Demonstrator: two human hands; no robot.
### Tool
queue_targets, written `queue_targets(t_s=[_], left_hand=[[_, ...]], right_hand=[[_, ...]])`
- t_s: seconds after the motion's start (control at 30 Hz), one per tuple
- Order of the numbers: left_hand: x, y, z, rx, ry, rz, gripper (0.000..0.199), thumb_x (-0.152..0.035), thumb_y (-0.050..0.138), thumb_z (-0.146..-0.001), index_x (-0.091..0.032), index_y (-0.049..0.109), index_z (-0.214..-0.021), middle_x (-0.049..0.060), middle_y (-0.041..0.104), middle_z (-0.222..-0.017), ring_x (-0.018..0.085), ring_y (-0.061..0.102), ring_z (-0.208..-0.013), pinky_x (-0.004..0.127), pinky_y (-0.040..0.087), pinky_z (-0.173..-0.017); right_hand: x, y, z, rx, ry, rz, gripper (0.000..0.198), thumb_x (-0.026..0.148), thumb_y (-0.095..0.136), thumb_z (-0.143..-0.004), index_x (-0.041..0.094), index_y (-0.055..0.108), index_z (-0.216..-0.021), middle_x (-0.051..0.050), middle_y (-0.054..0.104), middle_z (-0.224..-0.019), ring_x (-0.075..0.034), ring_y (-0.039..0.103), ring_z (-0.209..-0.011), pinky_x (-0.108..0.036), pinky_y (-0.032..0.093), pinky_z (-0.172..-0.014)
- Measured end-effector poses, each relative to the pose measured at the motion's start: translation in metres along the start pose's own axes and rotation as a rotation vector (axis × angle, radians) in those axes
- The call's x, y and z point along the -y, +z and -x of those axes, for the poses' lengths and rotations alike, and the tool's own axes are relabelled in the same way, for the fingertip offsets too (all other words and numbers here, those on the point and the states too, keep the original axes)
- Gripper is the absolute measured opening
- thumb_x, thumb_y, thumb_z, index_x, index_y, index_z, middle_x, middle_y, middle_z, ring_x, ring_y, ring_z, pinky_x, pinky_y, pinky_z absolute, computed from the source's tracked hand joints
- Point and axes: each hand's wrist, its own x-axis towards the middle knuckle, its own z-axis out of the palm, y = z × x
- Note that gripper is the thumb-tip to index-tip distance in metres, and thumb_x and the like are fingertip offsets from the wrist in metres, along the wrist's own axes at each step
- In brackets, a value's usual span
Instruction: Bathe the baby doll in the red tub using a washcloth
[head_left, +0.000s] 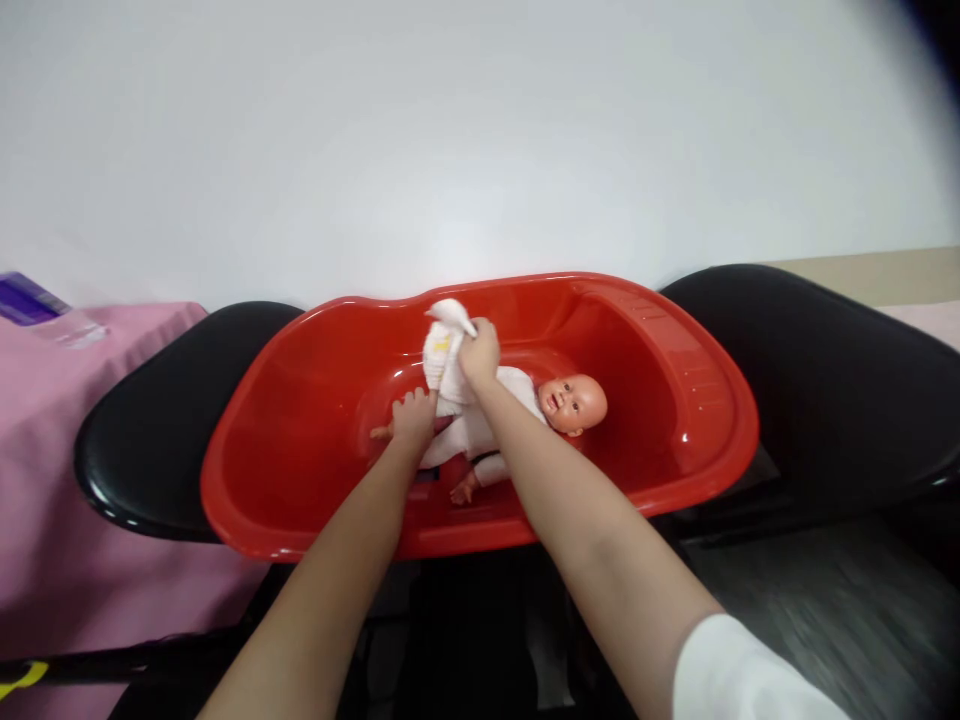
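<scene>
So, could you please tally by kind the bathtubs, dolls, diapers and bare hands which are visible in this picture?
Baby bathtub: 1, red
Baby doll: 1
Diaper: 1, white with a yellow mark
Bare hands: 2, the left hand and the right hand
Total: 5

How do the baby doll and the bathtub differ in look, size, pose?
Look: the baby doll wears white clothing, while the bathtub is glossy red.
Size: the baby doll is much smaller than the bathtub around it.
Pose: the baby doll lies face up; the bathtub stands upright, open side up.
Shared: both stretch lengthwise across the view.
</scene>
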Motion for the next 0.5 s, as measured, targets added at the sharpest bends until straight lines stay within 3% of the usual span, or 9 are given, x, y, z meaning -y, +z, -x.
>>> queue_targets(t_s=[0.13, 0.27, 0.5], left_hand=[[0.005, 0.009, -0.006, -0.028, -0.007, -0.037, 0.049, -0.05, 0.052, -0.098, -0.016, 0.056, -0.133, 0.022, 0.056, -0.13, 0.037, 0.053, -0.12, 0.049, 0.044, -0.094], [0.008, 0.011, -0.008, -0.022, -0.026, -0.015, 0.05, -0.05, 0.055, -0.095, -0.015, 0.056, -0.131, 0.021, 0.057, -0.128, 0.036, 0.054, -0.118, 0.048, 0.045, -0.093], [0.009, 0.011, -0.006, -0.003, -0.033, -0.018, 0.047, -0.048, 0.051, -0.098, -0.013, 0.058, -0.128, 0.021, 0.058, -0.127, 0.035, 0.055, -0.119, 0.047, 0.047, -0.094]], right_hand=[[-0.037, -0.013, -0.017, 0.004, 0.19, 0.183, 0.052, 0.017, 0.026, -0.101, 0.014, 0.038, -0.152, -0.018, 0.05, -0.145, -0.024, 0.053, -0.127, -0.027, 0.044, -0.097], [-0.064, -0.002, -0.011, -0.042, 0.207, 0.144, 0.047, 0.018, 0.027, -0.101, 0.015, 0.051, -0.141, -0.018, 0.054, -0.141, -0.027, 0.051, -0.129, -0.035, 0.042, -0.103], [-0.077, 0.023, -0.008, 0.248, 0.202, 0.305, 0.04, 0.028, 0.056, -0.092, 0.015, 0.059, -0.129, -0.02, 0.057, -0.14, -0.034, 0.047, -0.136, -0.051, 0.04, -0.108]])
